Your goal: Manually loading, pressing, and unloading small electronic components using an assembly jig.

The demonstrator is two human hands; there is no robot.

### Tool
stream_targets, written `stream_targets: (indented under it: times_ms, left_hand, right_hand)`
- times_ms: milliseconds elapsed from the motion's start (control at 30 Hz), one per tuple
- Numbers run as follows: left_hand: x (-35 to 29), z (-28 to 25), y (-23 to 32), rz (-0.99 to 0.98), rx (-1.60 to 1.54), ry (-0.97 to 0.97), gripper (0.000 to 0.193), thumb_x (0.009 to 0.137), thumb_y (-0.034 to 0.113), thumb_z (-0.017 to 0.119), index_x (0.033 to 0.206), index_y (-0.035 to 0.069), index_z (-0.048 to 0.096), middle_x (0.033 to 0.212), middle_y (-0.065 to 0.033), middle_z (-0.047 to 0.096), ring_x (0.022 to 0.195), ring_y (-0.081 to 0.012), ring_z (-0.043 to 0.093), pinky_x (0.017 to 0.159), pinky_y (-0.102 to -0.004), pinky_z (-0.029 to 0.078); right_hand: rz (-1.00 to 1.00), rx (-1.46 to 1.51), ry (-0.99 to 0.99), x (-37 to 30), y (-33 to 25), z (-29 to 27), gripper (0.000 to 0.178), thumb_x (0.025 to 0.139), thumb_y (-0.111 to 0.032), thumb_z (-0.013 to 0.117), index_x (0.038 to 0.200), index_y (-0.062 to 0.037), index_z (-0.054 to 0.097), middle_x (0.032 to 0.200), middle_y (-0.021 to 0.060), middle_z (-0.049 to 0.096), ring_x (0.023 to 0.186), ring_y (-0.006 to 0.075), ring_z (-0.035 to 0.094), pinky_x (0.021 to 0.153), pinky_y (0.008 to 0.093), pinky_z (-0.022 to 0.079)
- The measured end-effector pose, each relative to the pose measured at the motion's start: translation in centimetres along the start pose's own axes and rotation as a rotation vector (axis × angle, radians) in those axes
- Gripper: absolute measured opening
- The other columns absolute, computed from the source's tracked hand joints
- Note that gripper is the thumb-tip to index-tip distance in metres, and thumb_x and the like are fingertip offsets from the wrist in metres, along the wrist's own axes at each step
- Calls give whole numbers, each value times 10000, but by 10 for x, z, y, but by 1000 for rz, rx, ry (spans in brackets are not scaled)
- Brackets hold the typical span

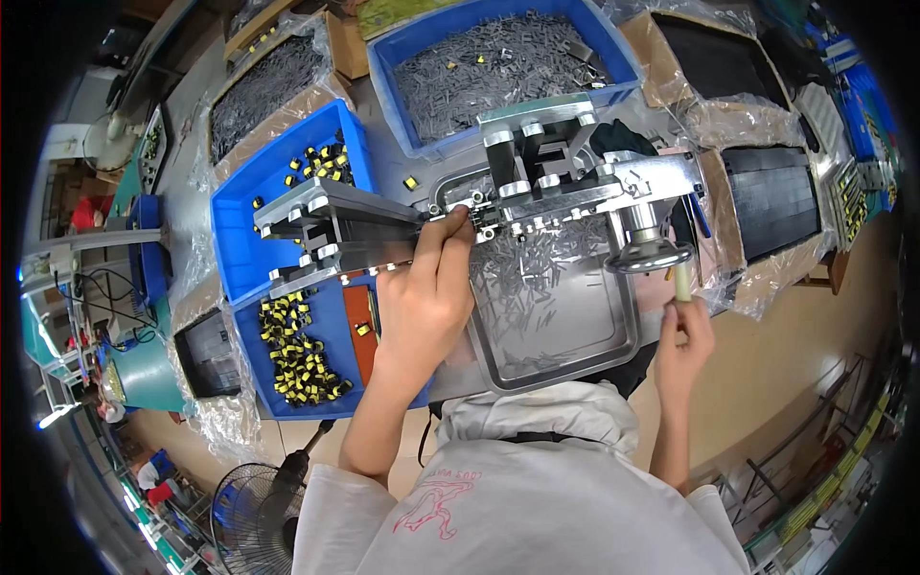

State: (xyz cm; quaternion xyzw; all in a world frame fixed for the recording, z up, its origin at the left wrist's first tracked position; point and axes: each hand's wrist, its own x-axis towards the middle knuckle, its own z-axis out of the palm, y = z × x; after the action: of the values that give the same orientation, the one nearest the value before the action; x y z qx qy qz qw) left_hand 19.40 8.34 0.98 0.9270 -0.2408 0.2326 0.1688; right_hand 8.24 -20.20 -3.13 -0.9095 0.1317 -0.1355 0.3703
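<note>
A metal bench fixture (pixel 565 196) with steel brackets and a rail stands before me. My left hand (pixel 428 302) reaches to the middle of its rail, fingers pressed together at a small clamp (pixel 470 213); whatever they pinch is hidden. My right hand (pixel 684 347) is closed round a pale crank handle (pixel 682 284) below the round handwheel (pixel 649 255) at the fixture's right end. Under the rail lies a steel tray (pixel 628 359) with many small, thin grey pieces (pixel 522 297) strewn in it.
Small yellow-and-black parts (pixel 302 359) fill part of a blue bin (pixel 251 383) at left; another blue bin (pixel 230 225) stands behind it. A large blue bin (pixel 379 86) of grey pieces sits at the back. Plastic-lined cartons (pixel 714 206) line the right. A fan (pixel 254 513) stands lower left.
</note>
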Motion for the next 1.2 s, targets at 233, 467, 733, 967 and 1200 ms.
stream_targets:
  times_ms: [233, 467, 733, 967, 1200]
  left_hand:
    - [0, 0, 0, -1, -19, -1, 225, 771, -81, 675, 988, -22, 675, 1044, -87, 699, 648, -225, 692, 526, -323, 532]
    - [2, -3, 1, 14, -2, -3, 264, 765, -94, 664, 1020, -28, 673, 1058, -101, 697, 658, -234, 696, 521, -326, 537]
    - [-2, 3, 1, 47, 41, 13, 249, 759, -92, 663, 1005, -57, 667, 1084, -115, 698, 582, -193, 657, 480, -302, 504]
    - [-2, 1, 11, 53, 153, -84, 203, 779, -70, 648, 980, -93, 658, 1123, -173, 684, 510, -116, 589, 436, -252, 448]
    - [-4, 2, 14, 72, 243, -75, 211, 771, -64, 647, 980, -84, 654, 1145, -164, 680, 510, -112, 587, 440, -246, 452]
  right_hand:
    - [22, 137, -292, -19, -39, 7, 52, 886, -22, 636, 899, 21, 612, 822, 102, 580, 675, 215, 596, 608, 309, 465]
    - [104, -2, -27, 6, -13, -8, 58, 921, -13, 583, 890, 36, 584, 820, 119, 548, 644, 202, 549, 590, 320, 441]
    - [52, -80, -177, -4, -2, 17, 64, 922, -39, 567, 902, 22, 565, 814, 139, 543, 589, 253, 552, 556, 354, 437]
    - [-26, -193, -289, -9, -11, 27, 75, 891, -109, 605, 890, -37, 587, 823, 180, 563, 612, 376, 589, 557, 444, 458]
    - [-3, -306, -242, -11, -6, 31, 78, 883, -124, 611, 870, -50, 589, 847, 174, 571, 614, 400, 589, 556, 474, 462]
